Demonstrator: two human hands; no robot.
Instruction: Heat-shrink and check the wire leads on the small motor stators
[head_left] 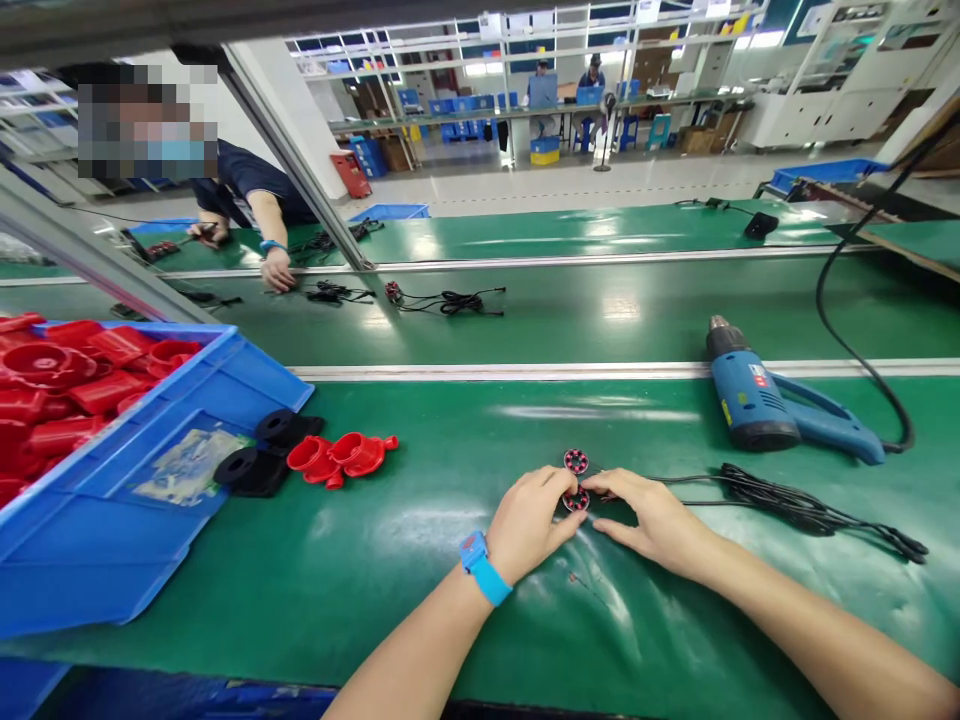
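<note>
My left hand [529,518], a blue band on its wrist, pinches the nearer of two small round ring-shaped parts [576,501] with red pieces inside. Just beyond the fingertips lies the second, similar round part [576,461] on the green table. My right hand [651,515] comes in from the other side; its forefinger reaches the edge of the nearer part, and its thumb stays apart from that finger. Black cable [780,497], bundled at the right, runs in thin leads toward the parts and passes behind my right hand. Its link to each part is too small to make out.
A blue heat gun [757,395] lies at the right. To the left stands a blue bin [217,400] of red housings, with black blocks [259,460] and red housings [343,457] beside it. Across the belt a co-worker [259,200] handles cables. More cable [454,300] lies midway.
</note>
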